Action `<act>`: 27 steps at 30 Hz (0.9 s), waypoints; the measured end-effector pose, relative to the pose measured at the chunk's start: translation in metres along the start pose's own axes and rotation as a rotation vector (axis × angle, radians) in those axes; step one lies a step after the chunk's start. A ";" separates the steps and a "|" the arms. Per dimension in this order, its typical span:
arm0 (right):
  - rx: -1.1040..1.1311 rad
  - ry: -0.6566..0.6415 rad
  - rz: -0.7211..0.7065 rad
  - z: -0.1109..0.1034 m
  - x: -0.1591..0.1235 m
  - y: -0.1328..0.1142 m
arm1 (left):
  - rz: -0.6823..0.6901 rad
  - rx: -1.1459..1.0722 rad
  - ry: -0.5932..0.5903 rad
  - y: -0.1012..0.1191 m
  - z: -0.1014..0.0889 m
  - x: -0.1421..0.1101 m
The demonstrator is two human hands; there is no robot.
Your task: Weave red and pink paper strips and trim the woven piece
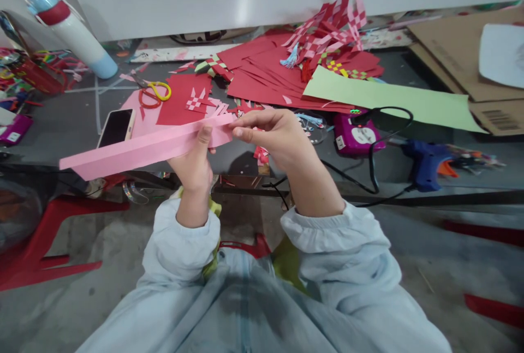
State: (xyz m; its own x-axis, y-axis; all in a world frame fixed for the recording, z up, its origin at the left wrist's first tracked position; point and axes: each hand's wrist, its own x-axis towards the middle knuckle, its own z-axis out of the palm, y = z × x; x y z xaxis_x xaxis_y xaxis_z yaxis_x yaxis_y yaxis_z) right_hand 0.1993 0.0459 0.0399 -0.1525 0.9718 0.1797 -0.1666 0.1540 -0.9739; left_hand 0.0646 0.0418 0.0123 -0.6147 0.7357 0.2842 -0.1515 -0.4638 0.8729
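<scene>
A long strip of pink paper, with a fold line running along its length, is held up above the table's front edge. My left hand grips it near its right part, thumb on top and fingers underneath. At the strip's right end, my right hand pinches the paper between thumb and fingertips. Behind the strip lie red paper sheets, a small woven pink-and-red piece and scissors with yellow and red handles.
A phone and a bottle are at the left. Woven strips are heaped at the back. Rightward sit a light green sheet, a purple power box with a black cable, a blue glue gun and cardboard.
</scene>
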 end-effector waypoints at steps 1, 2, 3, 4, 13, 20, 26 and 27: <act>0.018 0.012 0.016 0.000 0.000 0.001 | 0.001 0.007 -0.001 0.000 0.000 0.000; 0.033 0.026 0.035 0.001 0.001 0.001 | 0.002 0.010 -0.004 0.001 0.000 0.000; 0.049 0.041 0.054 0.002 0.001 0.001 | 0.001 0.005 -0.010 0.001 0.000 0.000; 0.065 0.054 0.070 0.002 0.002 0.001 | -0.002 -0.002 -0.021 0.002 0.001 -0.001; 0.097 0.087 0.031 0.004 0.001 0.006 | -0.082 0.038 -0.087 0.000 0.002 -0.005; 0.123 0.195 0.023 0.009 -0.002 0.018 | -0.166 0.049 -0.109 -0.008 0.002 -0.008; 0.311 0.239 0.037 0.014 -0.002 0.026 | -0.116 0.035 -0.161 -0.014 0.001 -0.009; 0.332 0.243 0.028 0.014 -0.001 0.026 | -0.105 0.038 -0.168 -0.014 0.000 -0.009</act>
State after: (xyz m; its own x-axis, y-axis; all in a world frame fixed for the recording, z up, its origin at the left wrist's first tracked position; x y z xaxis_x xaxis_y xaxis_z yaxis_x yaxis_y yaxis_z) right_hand 0.1812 0.0459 0.0161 0.0663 0.9948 0.0769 -0.4774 0.0993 -0.8731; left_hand 0.0728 0.0417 -0.0023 -0.4588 0.8527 0.2500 -0.1772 -0.3635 0.9146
